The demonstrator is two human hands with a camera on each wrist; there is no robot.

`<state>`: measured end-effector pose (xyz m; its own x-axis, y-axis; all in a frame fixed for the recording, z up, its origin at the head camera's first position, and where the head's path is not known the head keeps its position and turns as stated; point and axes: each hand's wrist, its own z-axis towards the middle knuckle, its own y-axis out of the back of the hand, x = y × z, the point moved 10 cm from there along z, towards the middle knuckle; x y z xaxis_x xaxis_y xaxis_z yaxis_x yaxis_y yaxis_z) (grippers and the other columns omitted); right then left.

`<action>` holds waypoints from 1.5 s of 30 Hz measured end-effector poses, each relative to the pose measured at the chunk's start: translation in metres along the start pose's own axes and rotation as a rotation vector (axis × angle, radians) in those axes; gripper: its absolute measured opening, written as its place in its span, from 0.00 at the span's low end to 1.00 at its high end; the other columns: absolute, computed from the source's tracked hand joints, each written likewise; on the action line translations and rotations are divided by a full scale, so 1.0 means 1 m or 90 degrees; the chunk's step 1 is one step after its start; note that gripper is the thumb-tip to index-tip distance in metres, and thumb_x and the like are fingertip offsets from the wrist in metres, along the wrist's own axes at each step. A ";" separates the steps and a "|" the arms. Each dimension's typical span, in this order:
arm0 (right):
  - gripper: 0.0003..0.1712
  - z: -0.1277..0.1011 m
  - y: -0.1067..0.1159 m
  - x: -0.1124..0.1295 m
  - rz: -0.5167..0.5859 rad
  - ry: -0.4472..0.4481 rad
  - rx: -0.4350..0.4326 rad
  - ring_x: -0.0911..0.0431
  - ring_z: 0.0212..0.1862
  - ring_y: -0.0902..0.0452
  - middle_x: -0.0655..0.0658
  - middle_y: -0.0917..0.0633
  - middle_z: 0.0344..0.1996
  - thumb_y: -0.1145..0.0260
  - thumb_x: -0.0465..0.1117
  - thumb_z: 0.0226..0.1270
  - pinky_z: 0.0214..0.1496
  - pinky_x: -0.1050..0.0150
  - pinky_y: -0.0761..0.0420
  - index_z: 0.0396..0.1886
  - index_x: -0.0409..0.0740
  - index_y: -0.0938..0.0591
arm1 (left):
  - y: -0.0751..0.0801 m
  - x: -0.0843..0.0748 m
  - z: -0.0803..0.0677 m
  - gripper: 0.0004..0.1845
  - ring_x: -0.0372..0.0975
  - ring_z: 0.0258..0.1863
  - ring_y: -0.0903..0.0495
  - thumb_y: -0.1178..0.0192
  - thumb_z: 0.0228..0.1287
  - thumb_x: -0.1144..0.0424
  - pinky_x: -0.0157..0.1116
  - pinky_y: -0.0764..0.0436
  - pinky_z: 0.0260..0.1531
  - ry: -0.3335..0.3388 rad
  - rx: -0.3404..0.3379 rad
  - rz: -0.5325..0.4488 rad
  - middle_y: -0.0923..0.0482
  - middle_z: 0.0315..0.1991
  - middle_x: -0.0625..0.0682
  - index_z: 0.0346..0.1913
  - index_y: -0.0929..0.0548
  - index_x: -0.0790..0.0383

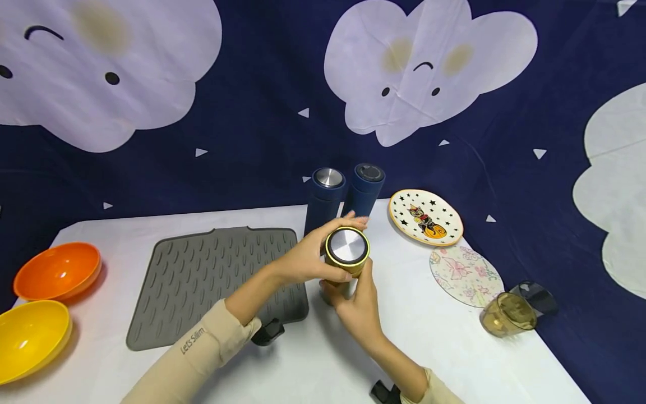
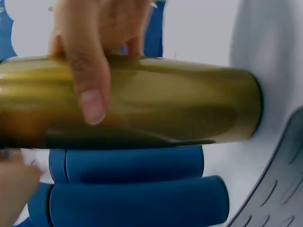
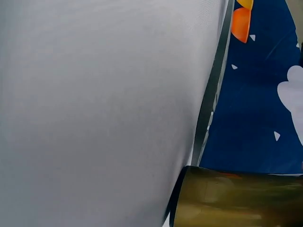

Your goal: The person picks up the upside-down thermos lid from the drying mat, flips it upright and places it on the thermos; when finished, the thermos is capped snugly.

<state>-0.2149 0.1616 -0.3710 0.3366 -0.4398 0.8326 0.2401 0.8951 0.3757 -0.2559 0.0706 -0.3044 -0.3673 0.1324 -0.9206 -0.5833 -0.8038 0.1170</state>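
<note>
A gold vacuum flask (image 1: pixel 347 247) with a silver-topped lid is held upright between both hands near the middle of the white table. My left hand (image 1: pixel 315 252) curls round its upper end at the lid. Lower down, my right hand (image 1: pixel 359 311) grips the body, its thumb lying across the gold side (image 2: pixel 165 104) in the left wrist view. In the right wrist view only the flask's lower end (image 3: pixel 241 198) shows. Whether its base touches the table I cannot tell. Just behind stand two navy flasks, one silver-topped (image 1: pixel 324 199) and one dark-topped (image 1: pixel 365 188).
A grey ridged drying mat (image 1: pixel 202 280) lies left of the hands. Orange (image 1: pixel 58 272) and yellow (image 1: pixel 32 342) bowls stand at the far left. On the right are a cat-patterned plate (image 1: pixel 425 217), a round floral mat (image 1: pixel 465 275), an amber glass (image 1: pixel 507 315) and a dark glass (image 1: pixel 537 297).
</note>
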 end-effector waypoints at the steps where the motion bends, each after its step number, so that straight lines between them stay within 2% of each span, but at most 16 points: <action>1: 0.42 0.000 0.000 0.001 -0.005 0.001 -0.001 0.52 0.60 0.26 0.44 0.21 0.56 0.22 0.33 0.51 0.63 0.46 0.29 0.63 0.43 0.35 | 0.001 0.000 0.000 0.50 0.42 0.78 0.51 0.26 0.42 0.72 0.56 0.48 0.74 0.000 -0.008 0.007 0.42 0.76 0.50 0.73 0.36 0.57; 7: 0.42 0.000 -0.002 0.006 0.003 0.025 0.003 0.50 0.64 0.28 0.42 0.23 0.59 0.26 0.26 0.50 0.67 0.45 0.31 0.65 0.41 0.35 | 0.010 -0.005 -0.009 0.59 0.42 0.61 0.35 0.16 0.35 0.58 0.46 0.31 0.63 -0.055 -0.162 0.207 0.32 0.59 0.53 0.74 0.39 0.51; 10: 0.43 0.001 -0.003 0.005 0.005 0.031 0.005 0.51 0.64 0.29 0.41 0.24 0.61 0.26 0.26 0.50 0.67 0.46 0.31 0.66 0.41 0.36 | 0.004 -0.007 -0.010 0.53 0.43 0.64 0.33 0.27 0.44 0.65 0.50 0.31 0.65 -0.087 -0.117 0.137 0.32 0.63 0.54 0.75 0.43 0.53; 13: 0.40 0.001 -0.001 0.002 0.016 0.021 0.003 0.52 0.58 0.26 0.41 0.21 0.55 0.27 0.28 0.52 0.62 0.49 0.27 0.63 0.41 0.35 | 0.000 -0.004 -0.010 0.60 0.42 0.75 0.47 0.31 0.43 0.65 0.60 0.43 0.70 -0.078 -0.076 0.106 0.46 0.76 0.52 0.79 0.54 0.50; 15: 0.38 0.002 -0.001 -0.001 0.036 0.004 0.005 0.53 0.55 0.25 0.42 0.20 0.52 0.27 0.28 0.53 0.59 0.51 0.25 0.61 0.41 0.35 | 0.002 -0.002 -0.012 0.63 0.40 0.75 0.54 0.25 0.43 0.58 0.61 0.46 0.70 -0.057 -0.096 0.172 0.51 0.77 0.49 0.80 0.56 0.48; 18: 0.37 0.004 -0.001 -0.005 0.044 -0.018 0.004 0.53 0.54 0.25 0.42 0.20 0.52 0.28 0.27 0.53 0.58 0.52 0.26 0.61 0.41 0.35 | 0.009 0.000 -0.013 0.60 0.39 0.68 0.44 0.19 0.40 0.53 0.54 0.38 0.67 -0.038 -0.152 0.240 0.38 0.69 0.47 0.77 0.44 0.49; 22: 0.38 0.006 0.001 -0.008 0.031 -0.039 -0.003 0.52 0.56 0.26 0.42 0.21 0.54 0.27 0.30 0.54 0.61 0.50 0.30 0.62 0.42 0.36 | 0.007 -0.002 -0.012 0.42 0.44 0.72 0.40 0.34 0.53 0.66 0.57 0.41 0.71 -0.074 -0.118 0.122 0.35 0.71 0.53 0.72 0.38 0.58; 24: 0.37 0.006 0.001 -0.010 0.037 -0.048 -0.004 0.52 0.54 0.25 0.42 0.20 0.51 0.26 0.32 0.55 0.60 0.50 0.29 0.60 0.42 0.36 | 0.003 -0.001 -0.012 0.47 0.45 0.78 0.51 0.38 0.51 0.69 0.64 0.50 0.71 -0.070 -0.083 0.055 0.48 0.78 0.53 0.76 0.44 0.56; 26: 0.36 0.007 0.001 -0.010 0.045 -0.043 0.002 0.52 0.54 0.25 0.42 0.20 0.50 0.27 0.31 0.56 0.60 0.49 0.29 0.60 0.41 0.36 | 0.003 0.000 -0.011 0.50 0.44 0.79 0.55 0.36 0.53 0.64 0.66 0.52 0.70 -0.048 -0.092 0.064 0.55 0.80 0.52 0.78 0.49 0.52; 29: 0.36 0.006 -0.001 -0.008 0.050 -0.025 0.013 0.51 0.56 0.26 0.41 0.20 0.51 0.28 0.27 0.55 0.62 0.48 0.30 0.60 0.40 0.36 | 0.006 0.001 -0.010 0.52 0.42 0.72 0.39 0.24 0.48 0.52 0.59 0.38 0.68 -0.012 -0.159 0.156 0.39 0.73 0.50 0.76 0.42 0.50; 31: 0.39 0.006 -0.001 -0.006 0.055 -0.013 0.020 0.50 0.59 0.27 0.40 0.22 0.55 0.28 0.26 0.53 0.65 0.46 0.32 0.63 0.40 0.37 | 0.008 0.000 -0.008 0.50 0.41 0.64 0.28 0.21 0.44 0.53 0.52 0.32 0.65 -0.012 -0.179 0.170 0.27 0.64 0.50 0.71 0.35 0.54; 34: 0.43 0.004 0.000 -0.007 0.060 -0.008 0.033 0.51 0.61 0.28 0.41 0.23 0.60 0.27 0.29 0.53 0.66 0.46 0.33 0.66 0.43 0.37 | 0.004 -0.002 -0.005 0.42 0.43 0.63 0.26 0.27 0.49 0.61 0.52 0.36 0.68 -0.052 -0.115 0.089 0.22 0.63 0.53 0.68 0.34 0.60; 37: 0.46 0.003 0.000 -0.007 0.071 -0.005 0.050 0.53 0.60 0.27 0.41 0.22 0.60 0.26 0.30 0.53 0.65 0.51 0.30 0.69 0.44 0.38 | -0.004 -0.004 -0.006 0.50 0.44 0.75 0.42 0.32 0.47 0.62 0.57 0.52 0.74 -0.070 -0.032 0.045 0.38 0.75 0.54 0.76 0.44 0.57; 39: 0.43 0.004 -0.002 -0.006 0.080 0.002 0.067 0.53 0.55 0.24 0.39 0.20 0.55 0.28 0.27 0.53 0.61 0.53 0.25 0.67 0.42 0.38 | -0.004 -0.005 -0.008 0.57 0.43 0.76 0.48 0.28 0.46 0.55 0.57 0.51 0.73 -0.074 -0.065 0.125 0.44 0.77 0.52 0.78 0.50 0.53; 42: 0.41 0.006 -0.004 -0.005 0.087 0.007 0.075 0.51 0.59 0.26 0.39 0.22 0.55 0.32 0.22 0.51 0.66 0.47 0.29 0.65 0.41 0.36 | 0.003 -0.007 -0.013 0.65 0.41 0.70 0.41 0.18 0.36 0.49 0.53 0.41 0.69 -0.048 -0.210 0.243 0.36 0.69 0.50 0.78 0.47 0.50; 45: 0.44 0.006 -0.005 -0.006 0.104 -0.002 0.078 0.47 0.66 0.32 0.39 0.25 0.60 0.35 0.19 0.47 0.70 0.37 0.37 0.66 0.42 0.36 | 0.007 -0.007 -0.019 0.57 0.40 0.59 0.30 0.18 0.38 0.54 0.48 0.30 0.62 -0.043 -0.307 0.238 0.26 0.58 0.50 0.73 0.40 0.54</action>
<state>-0.2237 0.1600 -0.3753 0.3596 -0.2877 0.8876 0.0701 0.9569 0.2817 -0.2438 0.0526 -0.3047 -0.5382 -0.1851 -0.8223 -0.0183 -0.9728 0.2309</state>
